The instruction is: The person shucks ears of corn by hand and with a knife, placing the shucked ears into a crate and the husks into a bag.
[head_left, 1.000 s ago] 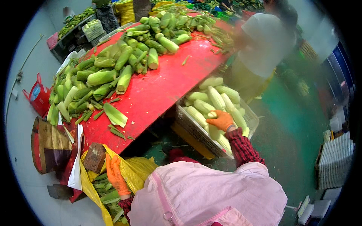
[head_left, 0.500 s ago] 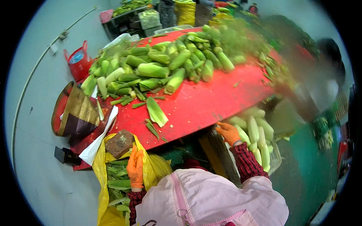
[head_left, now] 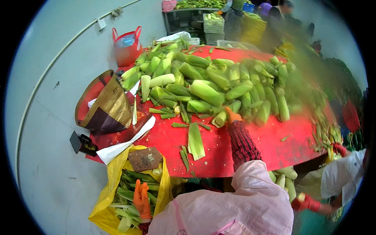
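Red sheeting or paint covers the broad table (head_left: 290,150), and along its far half lies a heap of green unhusked corn (head_left: 205,92), probably kept toward the middle so that the near edge stays free for handling. Below that edge a yellow sack (head_left: 166,190) gapes beside the person, its mouth presumably set there so that husks (head_left: 127,215) can drop straight in. Left of the heap, a brown-and-gold bag (head_left: 111,113) leans at the table's corner, out of the hands' way. A brick (head_left: 145,158) sits at the sack's upper rim, seemingly as a weight that pins it to the table. The left hand (head_left: 141,200), gloved in orange, is raised over the sack's opening with its fingers up and slightly apart, holding nothing that I can see. The right hand (head_left: 234,116) reaches to the heap's near fringe, where it meets a corn ear (head_left: 219,119); whether its fingers have closed, I cannot tell. Smaller, a loose pale leaf (head_left: 195,143) lies flat between that hand and the brick.
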Available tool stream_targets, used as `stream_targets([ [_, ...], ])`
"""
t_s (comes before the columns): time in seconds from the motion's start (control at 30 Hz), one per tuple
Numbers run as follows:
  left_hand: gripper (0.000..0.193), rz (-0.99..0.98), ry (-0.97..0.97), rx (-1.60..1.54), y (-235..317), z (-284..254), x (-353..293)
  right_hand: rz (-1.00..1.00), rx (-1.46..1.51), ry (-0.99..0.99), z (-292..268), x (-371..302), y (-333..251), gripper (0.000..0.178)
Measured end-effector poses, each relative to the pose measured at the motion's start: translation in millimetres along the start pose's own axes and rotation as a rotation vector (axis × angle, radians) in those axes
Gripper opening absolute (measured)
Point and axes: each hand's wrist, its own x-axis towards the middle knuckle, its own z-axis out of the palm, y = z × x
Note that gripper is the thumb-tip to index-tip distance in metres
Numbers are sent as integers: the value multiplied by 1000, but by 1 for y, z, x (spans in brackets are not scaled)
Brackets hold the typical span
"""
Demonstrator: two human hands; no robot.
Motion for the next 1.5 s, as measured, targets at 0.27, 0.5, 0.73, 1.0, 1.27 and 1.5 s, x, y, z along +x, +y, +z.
stream_targets([
  [0.27,48,18,-34,-7,0,27,6,81,353,-80,-1,-24,12,51],
  [0.5,55,-37,-208,-184,49,69,45,-156,336,-639,48,-207,-79,38],
  [0.73,65,-255,-462,-1039,35,50,38,-263,47,-1166,139,-355,-111,62],
  [1.0,68,-101,-79,-1422,42,-45,-44,-438,9,-1364,198,-438,-122,37],
  [1.27,77,-32,277,-1506,-23,-131,-59,-1564,-448,-879,269,-414,-104,57],
  [1.5,60,-132,170,-1645,-52,-137,-52,-1865,-922,-1209,244,-521,-89,90],
])
